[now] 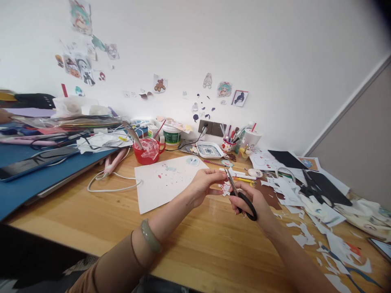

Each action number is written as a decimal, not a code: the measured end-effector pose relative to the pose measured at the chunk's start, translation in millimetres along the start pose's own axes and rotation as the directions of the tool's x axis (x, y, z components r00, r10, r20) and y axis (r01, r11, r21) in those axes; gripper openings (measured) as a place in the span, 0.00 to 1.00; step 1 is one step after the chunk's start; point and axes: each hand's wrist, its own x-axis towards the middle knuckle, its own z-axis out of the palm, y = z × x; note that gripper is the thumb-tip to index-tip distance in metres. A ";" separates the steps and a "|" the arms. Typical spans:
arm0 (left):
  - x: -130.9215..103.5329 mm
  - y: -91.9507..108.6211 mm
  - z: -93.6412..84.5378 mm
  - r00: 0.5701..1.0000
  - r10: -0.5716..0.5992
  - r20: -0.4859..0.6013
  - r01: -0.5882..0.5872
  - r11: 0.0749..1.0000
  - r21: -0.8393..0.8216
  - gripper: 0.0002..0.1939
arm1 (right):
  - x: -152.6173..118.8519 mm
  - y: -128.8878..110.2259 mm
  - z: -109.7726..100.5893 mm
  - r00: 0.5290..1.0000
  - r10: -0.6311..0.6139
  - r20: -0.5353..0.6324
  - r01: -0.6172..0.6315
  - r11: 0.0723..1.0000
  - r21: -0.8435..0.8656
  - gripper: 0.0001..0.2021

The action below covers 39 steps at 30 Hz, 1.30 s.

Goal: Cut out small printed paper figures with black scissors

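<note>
In the middle of the view, my left hand [204, 185] pinches a small white paper cutout [225, 188] with red lines on it. Black-handled scissors [247, 206] are in my right hand [253, 200], their blades pointing up and away, close to the fingertips of my left hand. The cutout lies between both hands, partly covered by fingers. Beyond my left hand, a large white sheet [152, 195] rests on the wooden table [195, 244], with small red and teal pieces on it. White and yellow pens [244, 176] lie just behind the scissors.
Paper scraps [302, 234] spread over the right side, near another pair of black scissors [316, 187]. A red mug [142, 156], a white patterned tray [209, 149], a pen cup [228, 145] and a plastic drink cup [249, 142] stand at the back. A white cord [113, 189] loops at left.
</note>
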 end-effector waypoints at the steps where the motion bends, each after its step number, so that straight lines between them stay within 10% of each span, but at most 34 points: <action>1: 0.3 0.3 -0.4 1.000 0.007 -0.006 -0.007 1.000 0.005 0.13 | -0.2 0.2 -0.1 1.000 -0.002 0.001 0.002 1.000 0.000 0.12; 39: -1.1 -1.0 2.9 0.999 0.028 0.017 -0.027 0.999 -0.037 0.11 | -0.6 -3.5 1.8 0.999 -0.018 -0.033 0.018 1.000 0.023 0.12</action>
